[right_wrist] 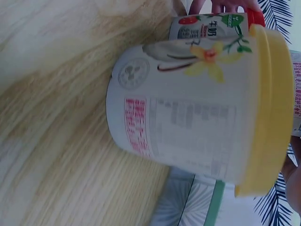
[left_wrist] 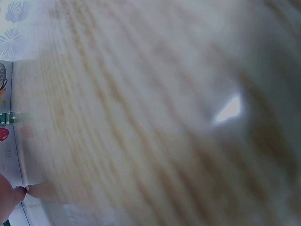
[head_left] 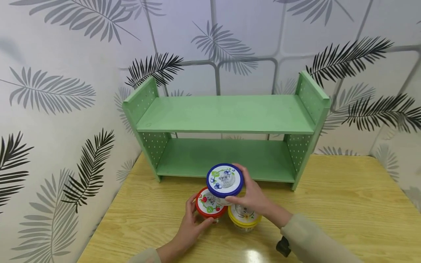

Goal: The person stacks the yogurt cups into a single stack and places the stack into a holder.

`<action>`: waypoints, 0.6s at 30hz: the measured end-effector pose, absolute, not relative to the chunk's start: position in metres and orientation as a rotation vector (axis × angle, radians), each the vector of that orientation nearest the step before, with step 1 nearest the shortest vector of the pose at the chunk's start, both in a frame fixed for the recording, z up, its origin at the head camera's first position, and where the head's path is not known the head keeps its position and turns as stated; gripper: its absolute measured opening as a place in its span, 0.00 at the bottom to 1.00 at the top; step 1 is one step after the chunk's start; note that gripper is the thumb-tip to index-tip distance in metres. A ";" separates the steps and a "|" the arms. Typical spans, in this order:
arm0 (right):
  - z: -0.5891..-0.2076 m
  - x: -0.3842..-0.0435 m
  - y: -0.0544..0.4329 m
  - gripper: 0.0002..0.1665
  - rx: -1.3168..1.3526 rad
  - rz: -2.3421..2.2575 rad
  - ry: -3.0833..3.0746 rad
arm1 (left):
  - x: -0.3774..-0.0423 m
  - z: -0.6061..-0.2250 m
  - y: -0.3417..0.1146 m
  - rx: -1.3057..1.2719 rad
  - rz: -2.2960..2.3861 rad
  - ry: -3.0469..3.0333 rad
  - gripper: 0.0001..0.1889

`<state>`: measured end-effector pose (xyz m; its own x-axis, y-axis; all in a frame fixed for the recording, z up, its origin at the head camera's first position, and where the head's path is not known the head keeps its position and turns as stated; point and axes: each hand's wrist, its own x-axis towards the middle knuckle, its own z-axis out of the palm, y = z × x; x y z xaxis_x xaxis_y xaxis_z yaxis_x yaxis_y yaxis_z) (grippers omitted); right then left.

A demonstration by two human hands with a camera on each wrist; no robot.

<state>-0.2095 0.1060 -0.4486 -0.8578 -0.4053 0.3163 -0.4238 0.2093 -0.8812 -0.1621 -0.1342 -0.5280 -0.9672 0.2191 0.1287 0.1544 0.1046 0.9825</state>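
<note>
Raised over the other two, a blue-lidded tub (head_left: 225, 180) with blueberries on its lid is gripped by my right hand (head_left: 252, 195), thumb at the near side and fingers round the far right. My left hand (head_left: 190, 224) grips a red-lidded tub (head_left: 209, 208) from the left, its thumb along the near side. Strawberries show on that tub's white wall (right_wrist: 188, 28) in the right wrist view. Beneath my right hand stands a yellow-lidded tub (head_left: 243, 221), upright on the table. Its wall (right_wrist: 188, 113) carries a vanilla flower. The left wrist view catches only my thumb (left_wrist: 8, 197) and a strip of tub.
A green two-tier shelf (head_left: 217, 114) with perforated side panels stands behind the tubs, its lower board (head_left: 227, 155) just beyond the blue lid. Everything rests on a wood-grain table (head_left: 141, 212). Leaf-patterned covering (head_left: 52, 146) lines the back and left.
</note>
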 end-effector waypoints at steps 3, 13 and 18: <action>-0.451 -0.209 0.101 0.56 0.847 1.808 -2.433 | -0.162 -0.527 -0.135 0.390 2.021 2.300 0.43; -0.455 -0.207 0.084 0.56 0.873 1.820 -2.477 | -0.162 -0.526 -0.134 0.396 2.003 2.337 0.42; -0.455 -0.206 0.077 0.56 0.870 1.801 -2.507 | -0.162 -0.529 -0.134 0.419 1.989 2.386 0.42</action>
